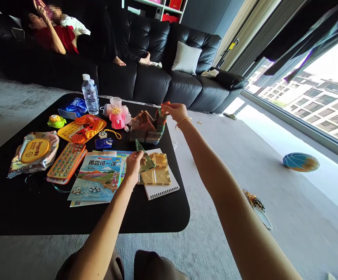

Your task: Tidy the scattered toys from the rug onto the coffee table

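Note:
My left hand [134, 165] is closed on a translucent green triangular magnetic tile [148, 164], tilted above the notepad. Below it, several amber square magnetic tiles [161, 175] lie flat on a white spiral notepad [163, 191]. My right hand [177, 112] reaches to the table's far right corner, its fingers pinched on the top of a magnetic tile with an orange-red edge [165, 105]. That tile stands at the right end of a packed pile of coloured magnetic tiles [144, 126]. How many tiles each hand grips I cannot tell.
Picture books [97, 177], an orange keypad toy [67, 161], a wipes packet [35, 149], a yellow tray [83, 128], a pink toy machine [117, 116] and a water bottle [90, 95] crowd the black table [157, 217]. People lie on the black sofa [154, 83]. A ball [300, 161] rests on the carpet.

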Demonstrator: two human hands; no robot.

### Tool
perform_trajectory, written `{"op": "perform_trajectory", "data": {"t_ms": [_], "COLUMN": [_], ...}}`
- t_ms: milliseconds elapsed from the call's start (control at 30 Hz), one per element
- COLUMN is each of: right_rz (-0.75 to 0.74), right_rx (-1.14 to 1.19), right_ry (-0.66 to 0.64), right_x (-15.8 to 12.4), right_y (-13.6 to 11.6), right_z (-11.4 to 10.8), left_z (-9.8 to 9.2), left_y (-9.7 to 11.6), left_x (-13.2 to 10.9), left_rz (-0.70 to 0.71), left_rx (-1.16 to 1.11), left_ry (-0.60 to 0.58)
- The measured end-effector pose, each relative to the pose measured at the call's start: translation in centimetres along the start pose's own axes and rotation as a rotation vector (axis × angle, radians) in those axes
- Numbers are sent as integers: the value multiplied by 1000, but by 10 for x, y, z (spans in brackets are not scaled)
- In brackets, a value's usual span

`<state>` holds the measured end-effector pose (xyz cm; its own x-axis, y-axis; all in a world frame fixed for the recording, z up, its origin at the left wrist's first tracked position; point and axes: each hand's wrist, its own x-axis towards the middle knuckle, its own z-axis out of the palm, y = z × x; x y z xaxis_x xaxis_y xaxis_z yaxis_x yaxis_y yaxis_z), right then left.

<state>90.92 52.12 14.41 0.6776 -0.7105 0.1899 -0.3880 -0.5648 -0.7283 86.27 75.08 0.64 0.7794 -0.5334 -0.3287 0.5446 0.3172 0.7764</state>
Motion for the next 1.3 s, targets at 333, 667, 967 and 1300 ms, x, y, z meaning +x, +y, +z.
{"op": "perform_trajectory", "data": {"t_ms": [333, 667, 967, 1300], "right_rz": [14, 52, 353, 270], "right_rx": [50, 446, 809, 298], "right_ry": [156, -528, 143, 156], "right_x": [-56, -171, -112, -26], "right_y": [39, 103, 161, 152], "right_z": [13, -9, -27, 19], "left_z": [0, 12, -25, -31], "left_y": [-2, -32, -84, -91], "left_x": [7, -10, 0, 3], "left_rz": [112, 353, 740, 778], "left_rx": [11, 382, 1515, 1541], "left_ry": [-12, -231, -1, -16]}}
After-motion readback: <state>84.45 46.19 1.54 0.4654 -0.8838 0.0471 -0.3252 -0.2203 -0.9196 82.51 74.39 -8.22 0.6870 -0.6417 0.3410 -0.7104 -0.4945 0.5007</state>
